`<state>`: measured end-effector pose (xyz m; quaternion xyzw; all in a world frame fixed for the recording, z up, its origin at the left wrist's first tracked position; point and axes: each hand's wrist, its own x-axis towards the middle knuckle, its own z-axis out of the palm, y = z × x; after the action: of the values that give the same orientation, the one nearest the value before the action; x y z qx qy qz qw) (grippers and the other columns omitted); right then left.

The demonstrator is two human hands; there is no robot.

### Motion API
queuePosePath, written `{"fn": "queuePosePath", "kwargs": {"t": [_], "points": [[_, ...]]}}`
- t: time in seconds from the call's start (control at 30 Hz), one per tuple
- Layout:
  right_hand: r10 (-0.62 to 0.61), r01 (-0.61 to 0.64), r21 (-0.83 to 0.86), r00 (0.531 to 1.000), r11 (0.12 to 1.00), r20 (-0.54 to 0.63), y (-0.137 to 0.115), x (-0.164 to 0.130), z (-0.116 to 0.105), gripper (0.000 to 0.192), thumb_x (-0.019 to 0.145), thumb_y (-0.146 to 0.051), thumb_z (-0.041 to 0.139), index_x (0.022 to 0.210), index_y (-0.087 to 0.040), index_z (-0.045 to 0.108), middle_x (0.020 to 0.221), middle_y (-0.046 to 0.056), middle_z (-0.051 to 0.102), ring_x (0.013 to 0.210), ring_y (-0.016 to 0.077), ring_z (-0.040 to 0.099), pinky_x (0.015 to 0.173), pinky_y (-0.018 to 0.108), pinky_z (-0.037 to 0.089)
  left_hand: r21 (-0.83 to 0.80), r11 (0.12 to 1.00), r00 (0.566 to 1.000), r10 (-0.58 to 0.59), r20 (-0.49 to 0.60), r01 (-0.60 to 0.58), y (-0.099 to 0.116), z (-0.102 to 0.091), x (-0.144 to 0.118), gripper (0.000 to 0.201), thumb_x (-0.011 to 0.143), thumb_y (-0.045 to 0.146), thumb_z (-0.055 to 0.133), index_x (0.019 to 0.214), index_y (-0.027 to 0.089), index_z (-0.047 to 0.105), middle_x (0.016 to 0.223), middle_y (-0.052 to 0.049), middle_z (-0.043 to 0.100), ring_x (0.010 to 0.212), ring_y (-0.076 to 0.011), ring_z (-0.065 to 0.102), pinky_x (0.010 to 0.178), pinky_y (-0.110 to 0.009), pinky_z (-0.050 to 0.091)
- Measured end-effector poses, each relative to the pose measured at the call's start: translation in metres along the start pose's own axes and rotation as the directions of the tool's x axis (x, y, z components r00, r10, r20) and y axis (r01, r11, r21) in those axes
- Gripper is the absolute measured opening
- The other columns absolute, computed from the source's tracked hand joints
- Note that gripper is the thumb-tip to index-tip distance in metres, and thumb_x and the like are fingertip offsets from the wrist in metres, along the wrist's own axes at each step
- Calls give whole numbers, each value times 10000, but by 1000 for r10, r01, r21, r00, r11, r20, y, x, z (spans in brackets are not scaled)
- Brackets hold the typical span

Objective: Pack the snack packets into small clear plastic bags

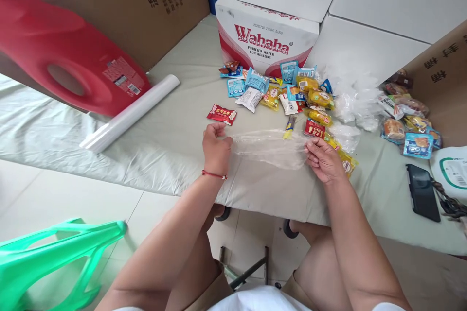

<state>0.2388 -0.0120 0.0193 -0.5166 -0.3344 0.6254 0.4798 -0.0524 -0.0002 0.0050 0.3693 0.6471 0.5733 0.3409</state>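
Note:
A thin clear plastic bag (pixel 270 148) is stretched sideways between my two hands, just above the cloth-covered table. My left hand (pixel 217 148), with a red string on the wrist, has its fingers closed on the bag's left end. At the other end, my right hand (pixel 324 159) pinches the bag between thumb and fingers. A red snack packet (pixel 222 114) lies right beyond my left fingertips. Past the bag spreads a loose pile of small wrapped snacks, with yellow packets (pixel 270 97), blue packets (pixel 257 80) and a white packet (pixel 250 99). A dark red packet (pixel 314 128) lies beside my right hand.
Crumpled clear bags (pixel 355 102) and filled snack bags (pixel 394 129) sit to the right, near a black phone (pixel 422 192). A Wahaha carton (pixel 268 39) stands behind. Leftward are a plastic roll (pixel 131 112) and red jug (pixel 95 63). A green stool (pixel 58 257) is on the floor.

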Motion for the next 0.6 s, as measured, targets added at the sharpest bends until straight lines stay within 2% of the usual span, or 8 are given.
{"fn": "queuePosePath", "kwargs": {"t": [0.07, 0.13, 0.27, 0.33, 0.4, 0.47, 0.53, 0.6], "points": [[3, 0, -47, 999, 999, 45, 0, -1, 0, 397, 637, -415, 928, 796, -207, 630, 653, -54, 573, 456, 28, 285, 389, 135, 220, 235, 929, 958, 283, 54, -287, 3, -3, -1, 463, 631, 144, 585, 1084, 229, 636, 1188, -90, 620, 1177, -279, 565, 1026, -457, 460], [20, -12, -85, 995, 996, 99, 0, -3, 0, 392, 641, -430, 925, 803, -204, 647, 636, -52, 571, 454, 28, 286, 398, 141, 221, 302, 792, 844, 462, 271, -531, 9, -2, -6, 629, 661, 157, 562, 1286, 227, 590, 1361, -109, 586, 1360, -319, 470, 1156, -515, 353], [71, -44, -135, 976, 990, 208, 0, -8, 1, 373, 653, -428, 920, 806, -195, 673, 618, -47, 574, 450, 26, 300, 409, 146, 212, 246, 583, 589, 522, 617, -774, 19, 11, -24, 753, 721, 200, 592, 1462, 226, 459, 1467, -108, 557, 1523, -355, 277, 1250, -598, 84], [83, -47, -153, 968, 987, 238, 0, -11, 3, 352, 673, -422, 912, 805, -191, 681, 621, -43, 577, 454, 26, 320, 411, 146, 216, 234, 554, 548, 509, 664, -799, 19, 18, -30, 574, 782, 244, 619, 1353, 240, 559, 1236, -87, 686, 1440, -344, 408, 1242, -605, 69], [75, -41, -155, 973, 987, 219, 0, -13, 4, 349, 684, -426, 905, 807, -189, 682, 624, -43, 572, 457, 26, 330, 411, 145, 224, 262, 624, 624, 475, 620, -736, 18, 23, -31, 284, 840, 276, 610, 1115, 237, 666, 872, -40, 699, 1145, -296, 613, 1185, -556, 248], [57, -34, -146, 985, 989, 160, 0, -14, 2, 364, 673, -431, 910, 810, -190, 675, 625, -49, 563, 459, 26, 329, 409, 144, 235, 264, 779, 768, 389, 509, -569, 18, 24, -28, 108, 877, 303, 593, 905, 231, 668, 646, 7, 581, 801, -224, 618, 974, -434, 445], [40, -26, -131, 994, 991, 101, -1, -13, -2, 382, 656, -428, 919, 811, -191, 662, 628, -53, 558, 462, 26, 327, 404, 140, 244, 160, 928, 886, 253, 389, -335, 20, 23, -22, 133, 881, 349, 609, 823, 231, 630, 591, 37, 502, 620, -167, 520, 727, -322, 459], [36, -28, -117, 997, 993, 67, -3, -12, -8, 396, 646, -417, 925, 820, -191, 651, 640, -53, 561, 460, 23, 325, 394, 134, 242, -23, 994, 950, 112, 292, -111, 21, 21, -16, 162, 852, 381, 654, 820, 233, 598, 617, 54, 484, 552, -129, 449, 586, -264, 392]]}}
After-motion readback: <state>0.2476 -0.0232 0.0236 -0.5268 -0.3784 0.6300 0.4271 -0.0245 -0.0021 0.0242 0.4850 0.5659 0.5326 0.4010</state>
